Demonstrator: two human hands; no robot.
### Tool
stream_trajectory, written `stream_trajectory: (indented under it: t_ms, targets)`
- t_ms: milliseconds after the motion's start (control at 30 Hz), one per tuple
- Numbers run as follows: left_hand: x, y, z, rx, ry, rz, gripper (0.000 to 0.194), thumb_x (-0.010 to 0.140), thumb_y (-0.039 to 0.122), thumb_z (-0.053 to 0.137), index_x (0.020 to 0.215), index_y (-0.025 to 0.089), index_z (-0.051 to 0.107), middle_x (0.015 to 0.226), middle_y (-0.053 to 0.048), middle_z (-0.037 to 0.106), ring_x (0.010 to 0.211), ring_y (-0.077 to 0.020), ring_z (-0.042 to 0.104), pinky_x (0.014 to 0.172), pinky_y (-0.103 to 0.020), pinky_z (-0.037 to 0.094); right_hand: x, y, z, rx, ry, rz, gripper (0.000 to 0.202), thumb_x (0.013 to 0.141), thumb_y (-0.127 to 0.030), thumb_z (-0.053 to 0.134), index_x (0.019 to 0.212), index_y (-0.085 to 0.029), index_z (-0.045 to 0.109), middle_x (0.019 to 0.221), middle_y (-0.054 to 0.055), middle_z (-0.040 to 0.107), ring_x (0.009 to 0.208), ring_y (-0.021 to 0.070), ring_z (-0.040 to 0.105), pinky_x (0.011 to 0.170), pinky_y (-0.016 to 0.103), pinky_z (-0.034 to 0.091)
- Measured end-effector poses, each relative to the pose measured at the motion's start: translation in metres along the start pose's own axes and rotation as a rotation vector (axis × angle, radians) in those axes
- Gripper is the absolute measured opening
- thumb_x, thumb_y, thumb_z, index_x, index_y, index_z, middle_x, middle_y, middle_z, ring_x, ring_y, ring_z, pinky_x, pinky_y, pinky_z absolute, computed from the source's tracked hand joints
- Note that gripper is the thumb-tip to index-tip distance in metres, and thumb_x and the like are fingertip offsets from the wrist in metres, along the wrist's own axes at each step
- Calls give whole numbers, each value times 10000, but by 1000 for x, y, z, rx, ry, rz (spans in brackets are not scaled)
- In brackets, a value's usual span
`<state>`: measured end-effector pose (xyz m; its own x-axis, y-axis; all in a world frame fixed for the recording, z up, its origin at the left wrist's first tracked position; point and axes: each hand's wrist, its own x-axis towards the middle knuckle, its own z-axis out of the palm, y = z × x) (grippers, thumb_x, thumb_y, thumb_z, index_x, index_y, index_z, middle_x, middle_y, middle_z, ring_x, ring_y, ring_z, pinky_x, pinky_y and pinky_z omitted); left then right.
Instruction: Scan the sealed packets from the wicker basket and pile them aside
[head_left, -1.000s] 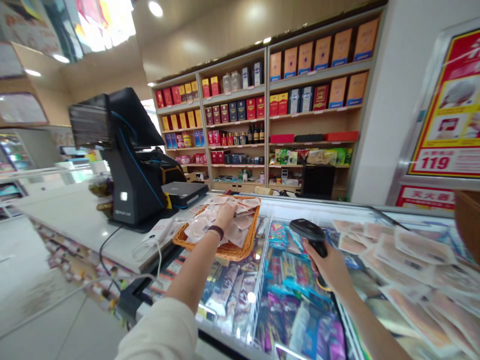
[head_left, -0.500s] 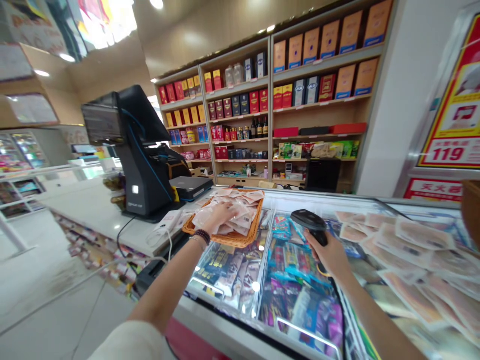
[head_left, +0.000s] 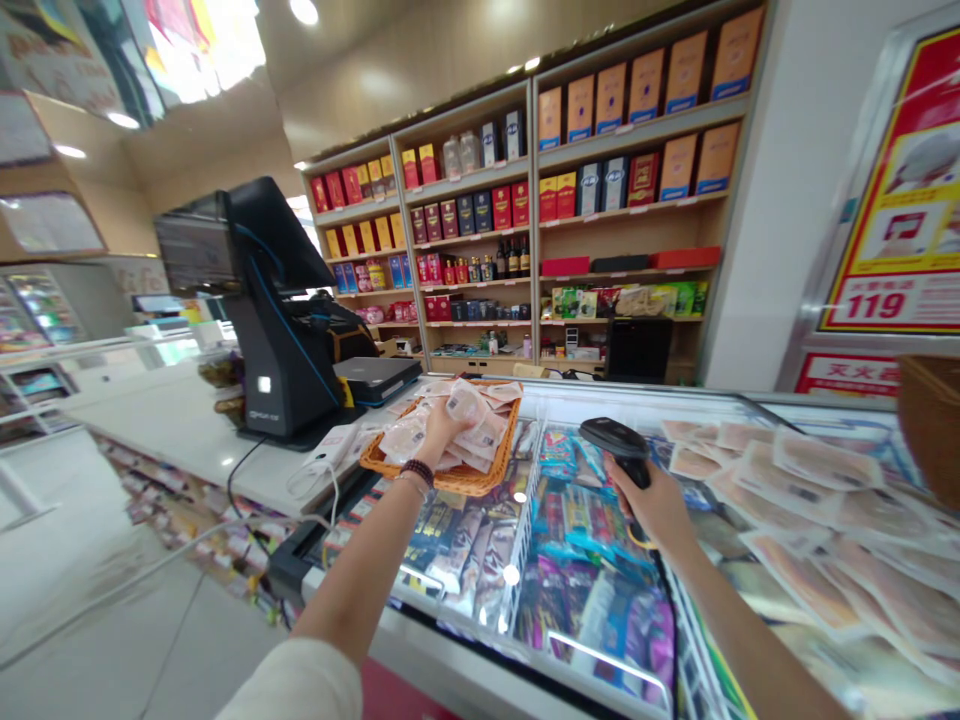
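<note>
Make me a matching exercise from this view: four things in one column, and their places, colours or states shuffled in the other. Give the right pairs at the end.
Things:
1. Handheld scanner
2. Wicker basket
3. Checkout terminal
4. Poster

Descriptions:
A. Black, standing on the white counter
B. Red and yellow, showing 119
C. Held in the right hand
D. Orange-brown, heaped with packets

Right pairs: 1-C, 2-D, 3-A, 4-B
</note>
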<state>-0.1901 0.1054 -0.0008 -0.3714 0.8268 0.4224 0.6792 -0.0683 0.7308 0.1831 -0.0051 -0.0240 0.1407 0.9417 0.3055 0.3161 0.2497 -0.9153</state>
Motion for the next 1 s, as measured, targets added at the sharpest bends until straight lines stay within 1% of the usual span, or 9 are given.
stream_trajectory:
  t_ms: [100,200,367,533,667,767,867,933,1000]
  targets:
    - [-7,13,-3,-78,141,19,533,676,155,846,1166,171,635,1153,-110,748,1043,-266,717,942,-368,547,1,4,1,-11,6,2,465,748,-726,632,671,-279,529,417,0,575,372,202,547,454,335,443]
    - [-16,33,-6,-117,224,60,495,716,156,821,1171,187,627,1144,-89,753,1021,-244,717,895,-325,539,2,10,3,4,21,8,466,767,-716,647,671,-276,531,418,-10,566,364,189,532,442,324,435]
    - [-26,60,-4,91,288,56,245,855,224,719,1086,202,641,1041,-92,760,991,-270,716,847,-328,512,3,15,1,73,26,31,448,773,-691,671,692,-269,547,417,-27,546,355,177,514,404,306,415]
    - [-28,73,-13,220,288,21,250,937,218,617,1185,190,618,1088,-144,755,1054,-298,713,877,-356,509,4,14,-4,58,16,48,445,788,-681,666,683,-267,542,405,-23,543,356,173,514,419,305,434]
    - [-35,92,-14,89,220,76,456,891,188,675,1335,200,571,1167,-104,764,1109,-282,705,958,-365,513,4,15,-3,73,25,38,443,800,-682,660,689,-271,539,415,-19,547,356,180,513,404,311,419]
    - [-50,108,13,-108,34,129,408,828,222,749,1225,167,670,1167,-104,778,1109,-290,709,985,-378,536,3,10,-5,89,11,47,447,793,-688,664,688,-271,542,423,-16,550,362,189,525,410,318,429]
    - [-75,117,62,-445,-251,162,349,842,284,743,1159,138,734,1112,-121,800,1075,-295,734,976,-401,573,2,3,-12,83,46,20,469,772,-703,679,669,-268,539,422,-16,547,374,187,536,432,314,444]
    - [-96,116,98,-609,-375,136,351,865,333,722,1160,145,741,1106,-123,803,1066,-292,743,988,-424,580,4,2,-19,85,89,2,481,765,-710,685,654,-267,531,419,-18,547,371,178,527,431,307,435]
    - [-116,111,130,-671,-433,110,344,877,333,699,1176,167,732,1171,-126,788,1099,-291,736,1004,-438,578,6,4,-28,85,106,1,492,768,-716,680,645,-267,524,420,-19,550,366,171,519,427,301,423]
